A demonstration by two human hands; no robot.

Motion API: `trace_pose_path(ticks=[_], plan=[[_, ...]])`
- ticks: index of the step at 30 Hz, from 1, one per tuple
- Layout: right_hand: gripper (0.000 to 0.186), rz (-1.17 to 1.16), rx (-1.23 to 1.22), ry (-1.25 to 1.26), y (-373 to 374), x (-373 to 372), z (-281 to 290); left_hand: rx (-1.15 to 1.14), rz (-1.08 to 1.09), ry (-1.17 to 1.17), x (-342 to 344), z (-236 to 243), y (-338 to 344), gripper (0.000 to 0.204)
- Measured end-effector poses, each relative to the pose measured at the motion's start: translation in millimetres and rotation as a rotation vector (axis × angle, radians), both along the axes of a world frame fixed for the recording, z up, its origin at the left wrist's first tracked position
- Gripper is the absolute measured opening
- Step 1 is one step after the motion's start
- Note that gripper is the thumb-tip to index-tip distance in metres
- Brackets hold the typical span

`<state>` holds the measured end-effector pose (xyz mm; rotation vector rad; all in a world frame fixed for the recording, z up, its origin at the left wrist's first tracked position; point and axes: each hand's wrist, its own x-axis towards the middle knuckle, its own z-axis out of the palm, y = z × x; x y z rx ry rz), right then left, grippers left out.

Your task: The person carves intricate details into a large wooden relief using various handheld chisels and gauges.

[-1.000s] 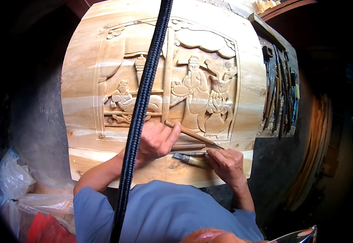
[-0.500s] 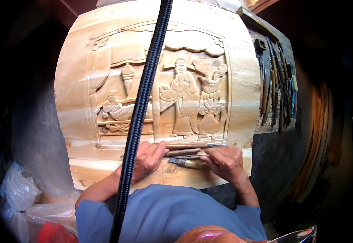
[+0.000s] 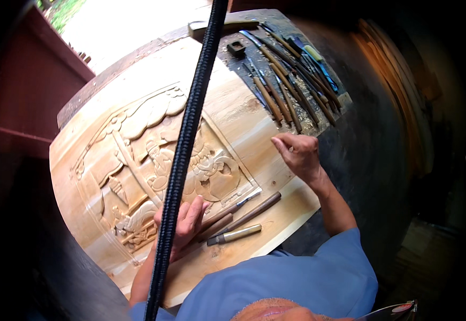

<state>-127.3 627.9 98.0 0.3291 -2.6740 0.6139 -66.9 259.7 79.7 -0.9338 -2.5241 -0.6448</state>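
Note:
A carved wooden panel point(image 3: 267, 142) with relief figures lies tilted in front of me. My left hand point(image 3: 190, 222), partly behind a black braided cord, rests on its lower part with fingers bent around the handle end of a chisel point(image 3: 235, 207). Beside that chisel lie a brown wooden handle point(image 3: 215, 227), a longer dark-handled tool point(image 3: 254, 210) and a short, wide-bladed chisel point(image 3: 235, 234). My right hand point(image 3: 301, 155) is raised over the panel's right edge, below the tool pile. Its fingers are curled, thumb against the forefinger, with no tool showing in them.
Several chisels and gouges point(image 3: 291, 80) lie among wood shavings at the far right, near a small dark block point(image 3: 236, 49) and a curved wooden piece point(image 3: 233, 25). The black cord point(image 3: 187, 134) crosses my view. Long boards point(image 3: 393, 80) stand at the right.
My view has turned, so the panel sits slanted and further left. My right hand has left the chisels and moved up toward the tool pile. My left hand stays by the chisels.

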Motion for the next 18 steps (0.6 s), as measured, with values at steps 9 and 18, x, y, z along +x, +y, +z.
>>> trace_pose_path(ticks=[9,18], plan=[[0.009,-0.281,-0.128,-0.029,53,-29,-27,0.044,-0.081,-0.035,-14,-19,23,0.010],[0.013,-0.149,-0.104,-0.018,50,-43,-39,0.073,-0.030,-0.073,4,-16,19,0.012]])
